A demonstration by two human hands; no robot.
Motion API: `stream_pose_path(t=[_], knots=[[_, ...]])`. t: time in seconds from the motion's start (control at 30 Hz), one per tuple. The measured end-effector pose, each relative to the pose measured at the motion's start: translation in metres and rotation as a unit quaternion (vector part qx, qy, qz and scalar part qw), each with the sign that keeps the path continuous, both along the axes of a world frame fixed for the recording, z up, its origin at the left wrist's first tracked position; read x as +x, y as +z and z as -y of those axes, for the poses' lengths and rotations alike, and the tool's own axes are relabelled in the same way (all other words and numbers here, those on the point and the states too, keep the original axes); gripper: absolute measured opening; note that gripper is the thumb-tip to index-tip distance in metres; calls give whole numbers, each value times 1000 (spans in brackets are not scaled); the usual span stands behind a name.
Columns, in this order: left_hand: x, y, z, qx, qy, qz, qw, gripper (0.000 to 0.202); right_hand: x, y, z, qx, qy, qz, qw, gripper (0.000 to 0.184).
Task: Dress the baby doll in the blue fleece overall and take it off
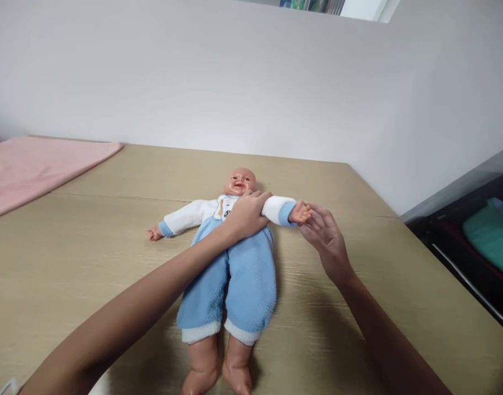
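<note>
A baby doll (235, 274) in a blue romper with white sleeves lies on its back on the wooden table (70, 263), head toward the wall. My left hand (247, 211) reaches across its chest and is wrapped round the upper part of the doll's outstretched arm, the one pointing right. My right hand (323, 233) pinches that arm's small plastic hand (300, 212) between its fingertips. The doll's other arm lies stretched out to the left on the table.
A pink cloth (33, 167) covers the table's far left corner. A white wall rises behind the table. Off the right edge is a dark shelf or bin (461, 241) holding a teal folded cloth (492, 233).
</note>
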State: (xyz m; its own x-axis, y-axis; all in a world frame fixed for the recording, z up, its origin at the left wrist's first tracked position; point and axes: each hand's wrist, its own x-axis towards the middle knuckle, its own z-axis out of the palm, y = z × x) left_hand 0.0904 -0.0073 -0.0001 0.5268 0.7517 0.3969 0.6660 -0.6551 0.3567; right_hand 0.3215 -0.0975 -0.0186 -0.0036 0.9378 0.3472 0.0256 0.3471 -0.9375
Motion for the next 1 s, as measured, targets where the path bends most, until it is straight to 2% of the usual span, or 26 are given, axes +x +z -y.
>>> stream_pose_path(t=[0.07,0.13,0.2,0.33,0.47,0.6,0.73,0.8,0.9,1.0], knots=[[-9,-2,-1,-9,5,104,995,30,1,-7,1,-13,-8,19,1000,53],[-17,-3,-2,-24,2,220,975,33,-3,-17,1,-45,1,39,998,52],[-24,-3,-3,-48,3,318,947,37,-15,-28,1,-84,44,52,994,52],[-40,-1,-4,-94,22,431,897,32,-52,-36,3,-131,143,27,981,50],[-48,3,3,-136,52,507,849,36,-83,-24,-3,-96,157,-17,983,34],[-51,8,9,-140,66,522,839,32,-102,-7,-19,-24,131,11,991,29],[-61,9,8,-153,64,545,822,30,-118,1,-34,-53,91,-72,992,31],[-67,8,5,-162,56,563,809,30,-124,5,-38,-76,82,-80,990,35],[-72,8,4,-164,57,579,797,32,-129,16,-41,-94,104,-29,990,37],[-71,12,5,-167,67,583,792,36,-129,32,-41,-44,127,77,988,33]])
